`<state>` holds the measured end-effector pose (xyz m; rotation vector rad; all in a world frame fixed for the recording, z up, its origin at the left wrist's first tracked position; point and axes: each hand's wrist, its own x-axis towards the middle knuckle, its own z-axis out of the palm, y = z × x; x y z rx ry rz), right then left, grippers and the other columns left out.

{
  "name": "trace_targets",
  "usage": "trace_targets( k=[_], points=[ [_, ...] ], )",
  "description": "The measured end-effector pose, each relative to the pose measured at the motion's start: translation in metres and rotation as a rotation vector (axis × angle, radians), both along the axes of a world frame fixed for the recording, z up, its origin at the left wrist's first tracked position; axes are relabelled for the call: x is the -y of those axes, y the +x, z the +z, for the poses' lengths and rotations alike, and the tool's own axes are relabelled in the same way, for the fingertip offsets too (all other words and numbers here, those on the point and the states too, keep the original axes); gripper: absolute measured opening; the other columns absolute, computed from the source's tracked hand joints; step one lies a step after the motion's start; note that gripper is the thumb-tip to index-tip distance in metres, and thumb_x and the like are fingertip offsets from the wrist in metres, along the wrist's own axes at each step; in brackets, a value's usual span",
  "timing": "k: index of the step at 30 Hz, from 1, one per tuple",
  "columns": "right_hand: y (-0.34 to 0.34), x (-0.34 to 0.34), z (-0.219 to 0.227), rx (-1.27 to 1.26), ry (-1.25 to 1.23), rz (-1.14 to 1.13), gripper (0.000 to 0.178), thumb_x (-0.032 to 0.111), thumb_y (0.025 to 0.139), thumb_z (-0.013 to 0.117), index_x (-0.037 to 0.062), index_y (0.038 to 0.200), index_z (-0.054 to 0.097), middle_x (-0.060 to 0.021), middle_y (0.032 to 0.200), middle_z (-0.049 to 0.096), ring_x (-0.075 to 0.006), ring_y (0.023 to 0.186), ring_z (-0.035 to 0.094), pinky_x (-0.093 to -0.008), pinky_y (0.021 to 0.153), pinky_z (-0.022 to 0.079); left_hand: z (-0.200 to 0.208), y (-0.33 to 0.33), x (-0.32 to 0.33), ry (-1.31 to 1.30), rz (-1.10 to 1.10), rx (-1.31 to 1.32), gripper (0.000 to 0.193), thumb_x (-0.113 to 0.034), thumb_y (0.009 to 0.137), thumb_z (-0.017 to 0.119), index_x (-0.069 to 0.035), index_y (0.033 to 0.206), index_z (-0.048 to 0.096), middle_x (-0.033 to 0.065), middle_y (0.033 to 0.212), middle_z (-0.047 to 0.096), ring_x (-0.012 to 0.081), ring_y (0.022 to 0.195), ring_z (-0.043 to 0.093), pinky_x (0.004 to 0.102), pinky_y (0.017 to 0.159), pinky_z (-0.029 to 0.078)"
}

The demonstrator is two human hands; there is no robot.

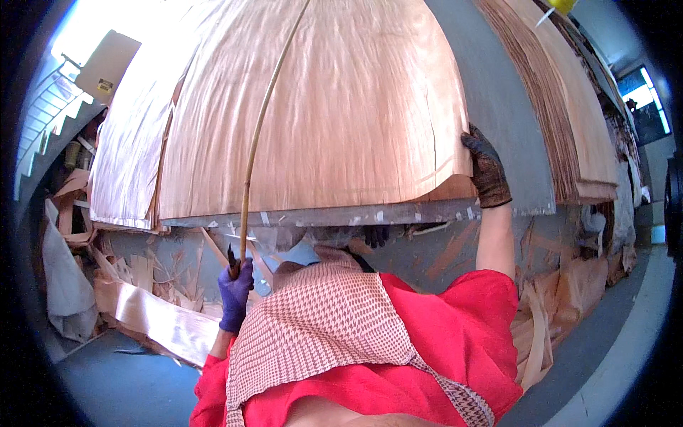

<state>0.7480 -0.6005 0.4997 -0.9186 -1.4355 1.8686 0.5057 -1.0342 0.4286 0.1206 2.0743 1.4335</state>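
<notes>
My left hand [235, 297], in a purple glove, is closed round the lower end of a long thin stick [260, 121]. A dark pointed object [232, 257] sticks up beside the stick from the same hand; its kind is unclear. The stick runs up across a broad pale wood veneer sheet [334, 121] on the table. My right hand [489, 171], in a dark worn glove, grips the right edge of that veneer sheet near its front corner. There the sheet curls up, with more brown wood under it. A crack runs through the sheet near its right side.
A grey tabletop [498, 107] shows right of the sheet. Stacked veneers [544, 107] lie farther right, and another pale sheet [131, 156] at left. Veneer scraps [160, 317] litter the floor before the table. A white sack [65, 281] and a stair railing [43, 114] stand left.
</notes>
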Motion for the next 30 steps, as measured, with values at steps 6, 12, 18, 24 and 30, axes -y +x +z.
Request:
trace_targets(
  k=[6,12,18,24,30],
  points=[
    [-0.125,0.037,0.052,-0.352,0.106,0.173,0.051,0.006,0.078,0.051,-0.0046,0.125,0.033,-0.009,0.116,0.047,-0.0155,0.106,0.044,-0.0252,0.093,0.032,0.019,-0.043,-0.083,0.137,-0.163,-0.004,0.025,-0.023,0.081,0.059,-0.008,0.065,0.049,-0.0046,0.051,0.041,0.0043,0.043,0.039,0.0207,0.038,0.03],
    [-0.272,0.089,0.067,-0.408,0.095,0.491,0.056,0.008,0.075,0.059,-0.006,0.123,0.034,-0.0084,0.1,0.053,-0.0137,0.086,0.052,-0.0233,0.075,0.043,-0.004,-0.055,-0.112,0.189,-0.223,-0.029,0.027,-0.028,0.082,0.056,-0.003,0.072,0.055,0.0002,0.058,0.05,0.007,0.048,0.046,0.0223,0.044,0.038],
    [-0.379,0.144,0.033,-0.406,0.014,0.734,0.055,0.007,0.075,0.059,-0.0031,0.123,0.035,-0.0077,0.102,0.053,-0.0153,0.086,0.052,-0.0253,0.074,0.045,-0.004,-0.023,-0.053,0.153,-0.18,-0.056,0.03,-0.026,0.085,0.053,0.002,0.095,0.059,0.0005,0.068,0.056,0.0058,0.062,0.049,0.0218,0.055,0.041],
    [-0.463,0.177,-0.047,-0.238,0.08,0.73,0.057,0.005,0.07,0.062,-0.0042,0.122,0.038,-0.0136,0.106,0.054,-0.0198,0.092,0.053,-0.0285,0.078,0.045,-0.041,0.02,0.019,0.095,-0.22,0.159,0.026,-0.02,0.082,0.056,0.003,0.093,0.057,0.0027,0.069,0.057,0.0076,0.065,0.05,0.0246,0.058,0.042],
    [-0.495,0.223,-0.073,-0.181,0.03,0.826,0.06,0.001,0.073,0.059,0.0011,0.127,0.032,-0.0097,0.098,0.055,-0.0194,0.086,0.055,-0.0323,0.073,0.048,-0.033,0.027,0.06,0.107,-0.316,0.122,0.024,-0.017,0.079,0.057,0.001,0.094,0.054,0.0039,0.07,0.056,0.0096,0.065,0.052,0.0254,0.059,0.043]
  ],
)
